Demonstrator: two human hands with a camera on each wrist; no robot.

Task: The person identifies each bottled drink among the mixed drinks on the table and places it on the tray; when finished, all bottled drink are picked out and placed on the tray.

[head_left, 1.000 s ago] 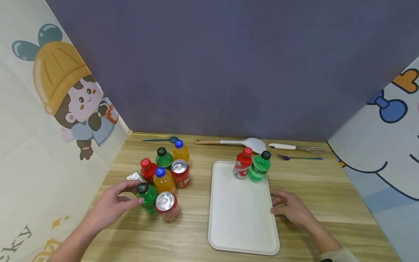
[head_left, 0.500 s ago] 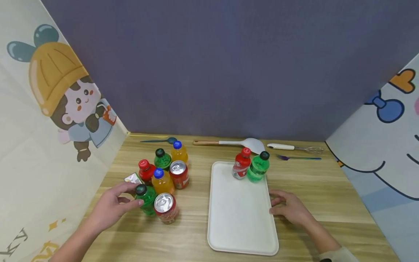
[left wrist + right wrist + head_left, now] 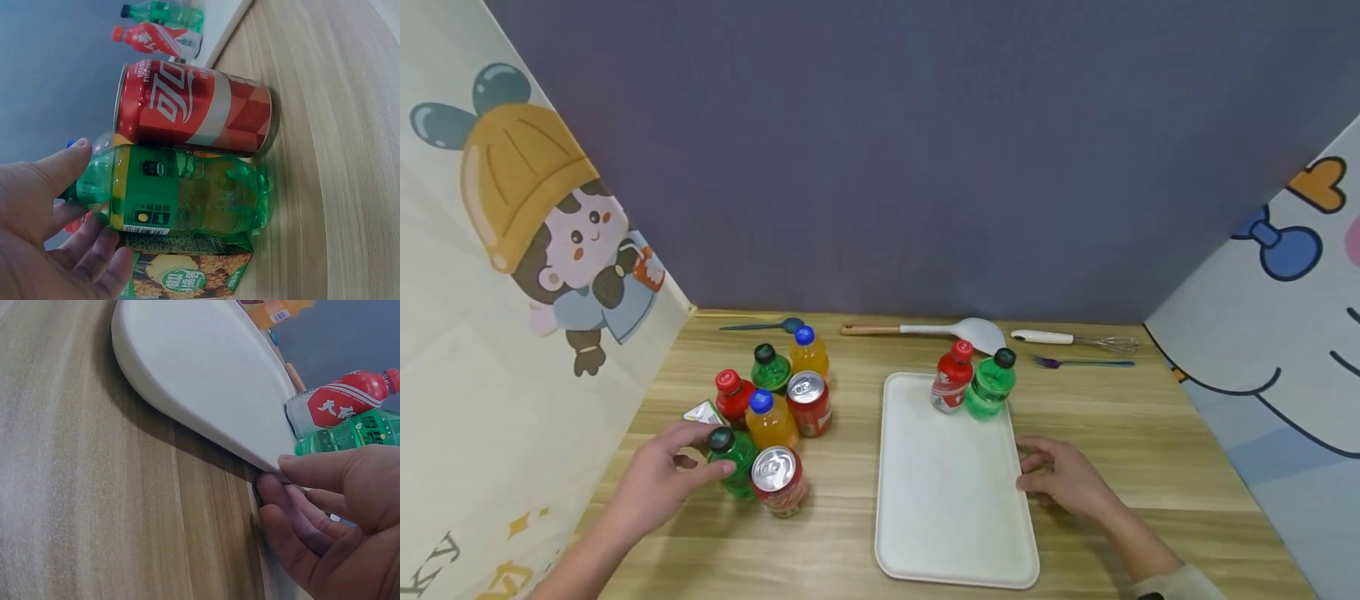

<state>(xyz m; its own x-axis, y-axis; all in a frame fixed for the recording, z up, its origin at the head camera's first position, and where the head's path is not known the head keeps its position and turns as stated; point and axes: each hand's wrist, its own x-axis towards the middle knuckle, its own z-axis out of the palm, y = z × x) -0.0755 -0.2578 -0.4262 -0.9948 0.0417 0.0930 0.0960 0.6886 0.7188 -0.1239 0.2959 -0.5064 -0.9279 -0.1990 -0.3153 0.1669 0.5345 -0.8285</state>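
My left hand [image 3: 658, 479] holds a green soda bottle [image 3: 739, 467] by its upper part, thumb on the near side and fingers on the far side. In the left wrist view this green bottle [image 3: 187, 190] stands upright between a red cola can [image 3: 194, 106] and a printed carton [image 3: 187, 272]. My right hand [image 3: 1067, 477] pinches the right edge of a white tray [image 3: 955, 500], with the thumb on the rim [image 3: 281, 465] and fingers below it. On the tray's far right corner stand a red-labelled bottle [image 3: 952, 379] and another green bottle [image 3: 990, 387].
Behind the held bottle cluster orange drink bottles [image 3: 772, 425], a red bottle [image 3: 733, 400], a green bottle [image 3: 771, 367] and a second can [image 3: 809, 404]. Along the back lie a dark spoon [image 3: 790, 325], a white spatula [image 3: 977, 333], a whisk [image 3: 1112, 342] and a fork [image 3: 1075, 363].
My left thumb has moved a little further across the green bottle's near side. The right hand stays at the tray's edge, and the head view has shifted slightly.
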